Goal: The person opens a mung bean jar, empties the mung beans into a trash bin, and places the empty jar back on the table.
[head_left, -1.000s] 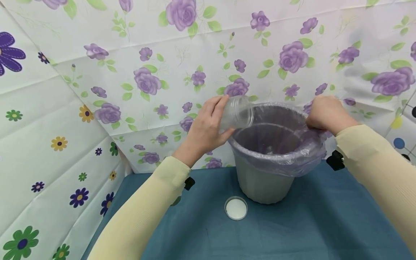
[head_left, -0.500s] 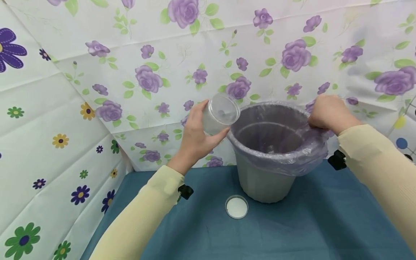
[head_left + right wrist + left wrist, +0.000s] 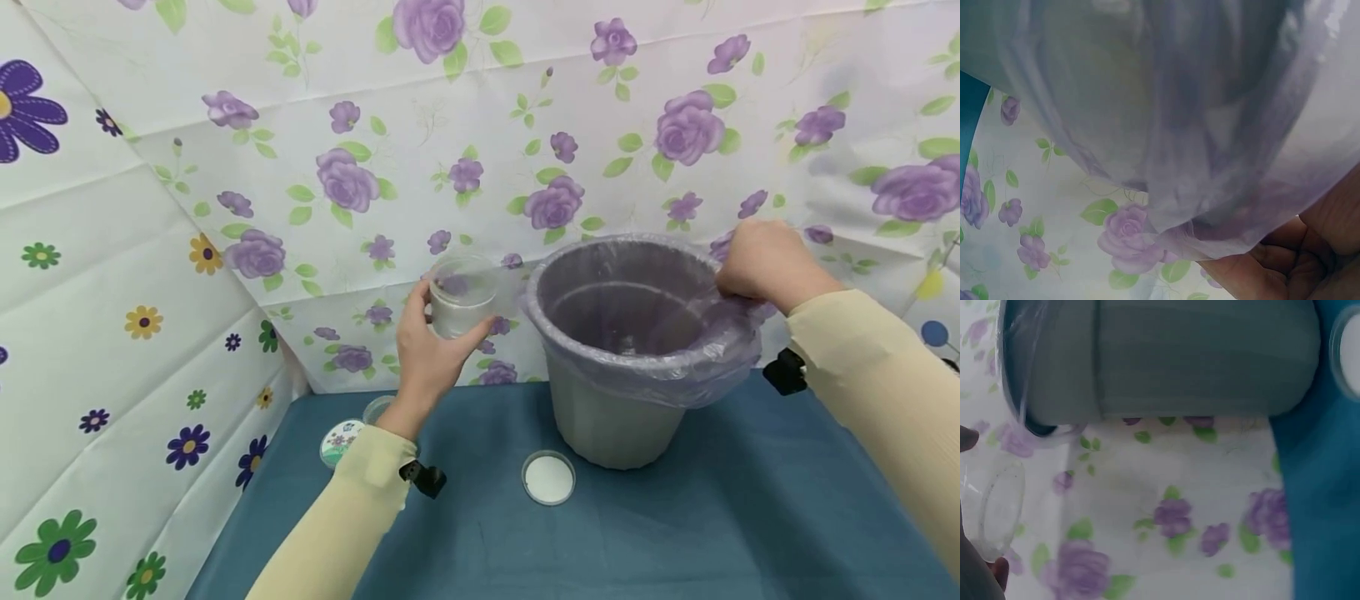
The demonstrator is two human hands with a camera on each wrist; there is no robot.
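My left hand (image 3: 429, 354) holds a clear plastic jar (image 3: 463, 312) between thumb and fingers, upright and to the left of the trash bin (image 3: 611, 425). In the left wrist view the jar (image 3: 1002, 503) shows at the left edge, its wall see-through. The grey bin stands upright, lined with a thin purple trash bag (image 3: 675, 379) folded over its rim. At the bin's right side my right hand (image 3: 768, 262) has its fingers curled at the rim, gripping the bag there. From the right wrist, the bag (image 3: 1210, 156) hangs across the view and hides part of the hand.
A small round white disc with a clear rim (image 3: 549, 478) lies on the blue tablecloth (image 3: 600, 550) in front of the bin. Left of it, a flower-printed round lid (image 3: 339, 442) and a clear round rim (image 3: 375, 407) are partly behind my left arm. Flowered sheets (image 3: 420, 125) hang behind.
My left hand has drawn the jar leftward from over the bin's rim and turned it from tipped to upright. The flowered lid has come into sight. My right hand stays at the rim.
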